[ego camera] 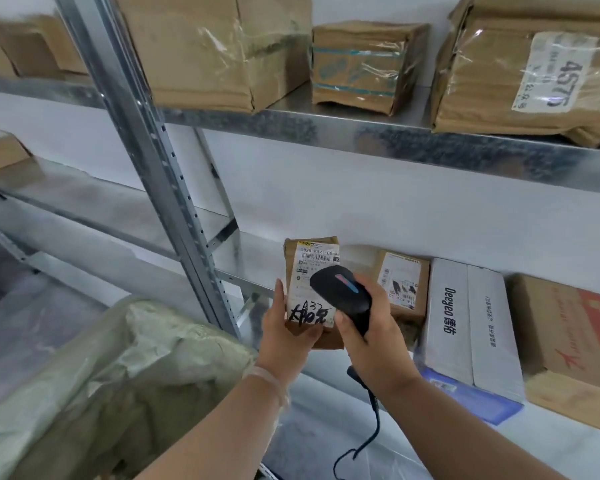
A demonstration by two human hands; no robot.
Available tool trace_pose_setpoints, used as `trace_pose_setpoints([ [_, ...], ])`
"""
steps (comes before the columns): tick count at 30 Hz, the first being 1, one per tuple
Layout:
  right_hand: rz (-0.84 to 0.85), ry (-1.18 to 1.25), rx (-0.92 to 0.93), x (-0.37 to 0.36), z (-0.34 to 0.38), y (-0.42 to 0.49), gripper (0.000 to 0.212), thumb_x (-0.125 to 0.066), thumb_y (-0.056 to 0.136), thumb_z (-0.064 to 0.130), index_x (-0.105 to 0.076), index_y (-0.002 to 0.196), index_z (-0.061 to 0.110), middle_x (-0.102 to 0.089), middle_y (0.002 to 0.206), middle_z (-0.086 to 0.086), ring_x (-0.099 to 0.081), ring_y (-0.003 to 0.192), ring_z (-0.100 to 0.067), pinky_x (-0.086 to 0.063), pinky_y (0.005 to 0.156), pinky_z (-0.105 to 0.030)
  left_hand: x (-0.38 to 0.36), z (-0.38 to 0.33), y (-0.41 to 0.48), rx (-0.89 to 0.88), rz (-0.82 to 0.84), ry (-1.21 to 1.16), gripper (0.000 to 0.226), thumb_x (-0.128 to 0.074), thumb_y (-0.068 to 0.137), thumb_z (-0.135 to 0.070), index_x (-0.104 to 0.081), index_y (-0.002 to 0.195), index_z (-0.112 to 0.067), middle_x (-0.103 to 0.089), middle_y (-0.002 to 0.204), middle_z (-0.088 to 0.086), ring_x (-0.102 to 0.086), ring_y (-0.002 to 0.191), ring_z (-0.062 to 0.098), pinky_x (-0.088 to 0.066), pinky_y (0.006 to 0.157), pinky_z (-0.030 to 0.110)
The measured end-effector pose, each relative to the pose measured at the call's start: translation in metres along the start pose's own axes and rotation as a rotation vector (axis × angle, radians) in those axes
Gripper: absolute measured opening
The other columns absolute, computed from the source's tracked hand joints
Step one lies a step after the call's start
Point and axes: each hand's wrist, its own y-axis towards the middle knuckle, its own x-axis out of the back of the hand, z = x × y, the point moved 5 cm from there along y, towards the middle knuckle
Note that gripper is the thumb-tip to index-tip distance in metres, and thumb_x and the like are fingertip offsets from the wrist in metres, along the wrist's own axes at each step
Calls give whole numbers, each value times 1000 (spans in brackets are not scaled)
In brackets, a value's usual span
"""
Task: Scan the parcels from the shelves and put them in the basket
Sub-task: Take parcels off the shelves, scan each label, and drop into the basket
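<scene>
We hold a parcel [310, 271] before the shelves [395, 140]
Our left hand [284, 334] grips it upright, thumb on its left edge, fingers curled beneath; our right hand [371, 337] curls round the scanner [340, 289] before its label

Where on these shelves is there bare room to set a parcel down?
Lower shelf: bare between the upright post and the picture-labelled parcel. Upper shelf: narrow gap between the large box and the teal-taped box. Crowded on the right, where white box and red-printed box sit packed together.
</scene>
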Motion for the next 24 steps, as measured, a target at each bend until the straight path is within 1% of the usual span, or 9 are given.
trace_pose_setpoints([
  [1, 13, -1, 17, -4, 2, -3, 59, -60, 92, 11, -31, 124, 51, -50, 120, 26, -49, 106, 18, -37, 83, 1, 5, 2, -2, 11, -5, 7, 92, -82, 65, -28, -37, 144, -45, -66, 121, -1, -63, 116, 20, -56, 93, 39],
  [3, 48, -6, 48, -12, 4, -7, 60, -62, 91, 12, -32, 128, 47, -49, 123, 26, -49, 110, 15, -39, 88, -3, 19, 2, -7, 7, -37, 31, 77, -82, 62, -37, -51, 132, -42, -70, 113, -1, -66, 109, 19, -57, 90, 36],
  [5, 102, 1, 73, -22, 7, -11, 56, -63, 91, 14, -36, 134, 36, -51, 125, 22, -51, 114, 7, -42, 92, -9, 35, 0, -15, -10, -107, 15, 57, -81, 76, -23, -57, 126, -34, -72, 108, -3, -69, 103, 16, -57, 83, 26],
  [7, 151, 4, 95, -33, 12, -14, 54, -63, 91, 16, -37, 136, 30, -53, 126, 15, -53, 114, 1, -45, 93, -13, 49, 5, -22, -13, -156, -32, 50, -73, 86, -9, -54, 129, -28, -72, 109, -4, -69, 99, 11, -56, 75, 19],
  [9, 190, -1, 118, -43, 19, -17, 55, -63, 91, 18, -36, 135, 36, -52, 126, 18, -54, 113, 0, -47, 93, -17, 60, 14, -32, 16, -204, -93, 50, -67, 91, -4, -49, 132, -25, -70, 109, -4, -69, 89, 0, -54, 66, 13],
  [11, 236, -10, 142, -55, 29, -21, 57, -64, 91, 20, -35, 133, 45, -50, 126, 25, -55, 112, 1, -50, 91, -20, 72, 23, -41, 47, -269, -137, 50, -65, 92, -4, -46, 133, -25, -68, 107, -6, -68, 82, -2, -52, 62, 11],
  [16, 325, 24, 211, -82, 53, -34, 63, -67, 89, 22, -34, 125, 60, -51, 126, 26, -57, 111, 0, -49, 87, -14, 108, 42, -65, 86, -440, -148, 60, -66, 93, -11, -39, 143, -33, -64, 124, -7, -63, 100, 2, -52, 81, 17],
  [20, 404, 48, 234, -108, 69, -45, 58, -68, 88, 23, -38, 127, 53, -53, 128, 20, -55, 113, 0, -50, 91, -18, 141, 57, -89, 121, -585, -158, 77, -66, 93, -10, -26, 154, -34, -61, 128, -11, -60, 105, 1, -44, 96, 26],
  [24, 484, 52, 272, -136, 85, -59, 53, -65, 89, 27, -35, 126, 48, -55, 126, 11, -59, 109, -6, -52, 87, -20, 167, 77, -109, 148, -676, -111, 70, -66, 92, -12, -35, 150, -36, -66, 122, -12, -62, 107, 2, -47, 95, 27],
])
